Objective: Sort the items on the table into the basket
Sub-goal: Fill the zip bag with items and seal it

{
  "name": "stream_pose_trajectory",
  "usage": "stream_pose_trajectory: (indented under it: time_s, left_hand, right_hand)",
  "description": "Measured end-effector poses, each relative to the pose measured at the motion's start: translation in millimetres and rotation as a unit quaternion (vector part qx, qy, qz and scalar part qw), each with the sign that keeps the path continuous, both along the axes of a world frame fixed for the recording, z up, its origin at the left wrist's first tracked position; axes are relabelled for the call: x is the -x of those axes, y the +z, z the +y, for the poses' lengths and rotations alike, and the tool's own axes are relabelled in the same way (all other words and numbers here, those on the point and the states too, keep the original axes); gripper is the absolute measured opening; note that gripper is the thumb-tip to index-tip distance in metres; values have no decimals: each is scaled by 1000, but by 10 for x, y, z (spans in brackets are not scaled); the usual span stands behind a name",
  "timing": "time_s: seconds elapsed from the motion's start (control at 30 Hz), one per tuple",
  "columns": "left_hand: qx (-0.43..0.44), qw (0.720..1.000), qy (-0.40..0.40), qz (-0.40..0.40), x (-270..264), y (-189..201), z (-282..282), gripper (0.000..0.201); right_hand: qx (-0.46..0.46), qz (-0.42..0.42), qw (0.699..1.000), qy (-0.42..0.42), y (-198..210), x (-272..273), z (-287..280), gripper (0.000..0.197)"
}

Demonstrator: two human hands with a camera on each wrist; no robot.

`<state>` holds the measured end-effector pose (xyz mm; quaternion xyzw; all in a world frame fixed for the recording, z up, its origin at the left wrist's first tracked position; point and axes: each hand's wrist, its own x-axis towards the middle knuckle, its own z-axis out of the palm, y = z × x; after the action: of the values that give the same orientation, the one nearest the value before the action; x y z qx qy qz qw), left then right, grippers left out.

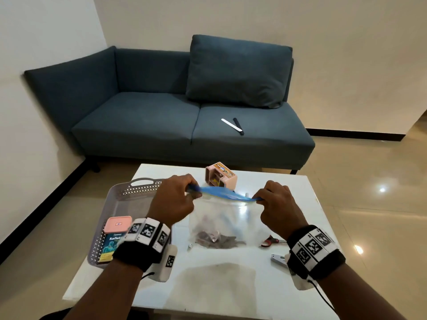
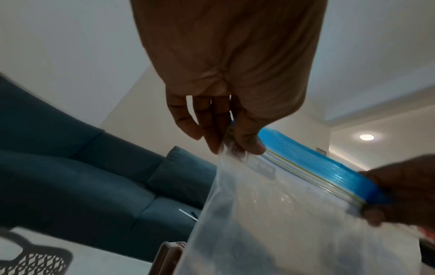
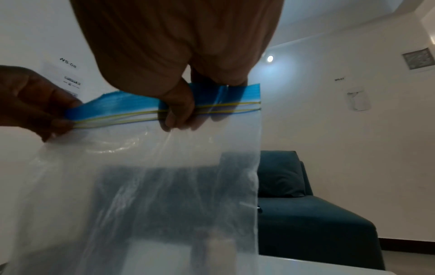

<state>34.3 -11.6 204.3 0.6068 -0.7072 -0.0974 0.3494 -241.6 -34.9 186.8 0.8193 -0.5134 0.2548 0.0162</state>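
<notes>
1. Head view: the zip bag (image 1: 221, 218) hung above the middle of the surface (image 1: 288, 192), held up by its blue seal strip (image 1: 221, 192). The left hand (image 1: 173, 202) pinched the strip's end at 9 o'clock and the right hand (image 1: 279, 204) the end at 3 o'clock. The film was clear and limp, with dark bits lumped at the bottom. The basket (image 1: 115, 199) sat at 9 o'clock of the bag, already carrying a pink-lidded box (image 1: 117, 224). The likely slip: thin plastic sliding out of one pinch, so the bag swings down and knocks the small pink box (image 1: 221, 176) behind it at 12 o'clock.

2. Left wrist view: the left hand's fingertips (image 2: 249, 143) clamped the bag's corner just below the blue band. Whether the seal was fully pressed shut could not be told — if it gaped, tipping the bag toward the basket could spill the contents.

3. Right wrist view: the right hand's thumb and fingers nipped the strip across its two yellow-green lines (image 3: 132, 115) — the film below sagged in soft folds, offering no firm hold.
</notes>
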Motion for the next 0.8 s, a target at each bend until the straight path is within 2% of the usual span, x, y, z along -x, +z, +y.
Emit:
stream_pose_trajectory:
  time_s: [0.07,0.13,0.33,0.57,0.73,0.8]
  left_hand:
    - [26,995,-36,-91,128,0,74,34]
    - [31,987,-76,-141,284,6,117,44]
    - [-6,975,-119,-188,643,-72,111,34]
    - [2,979,-121,-166,647,-99,78,22]
    - [-24,987,-131,-86,505,-30,57,16]
    - [-13,987,-139,-80,453,-9,38,11]
  right_hand:
    - [-15,0,1000,0,-24,-45,45,30]
    - [-25,7,1000,14,11,-119,83,29]
    - [-34,-11,997,66,125,-305,162,23]
    - [-36,3,997,74,98,-298,176,21]
    - [-18,7,998,66,64,-281,201,18]
    - [-6,8,998,57,79,-260,194,19]
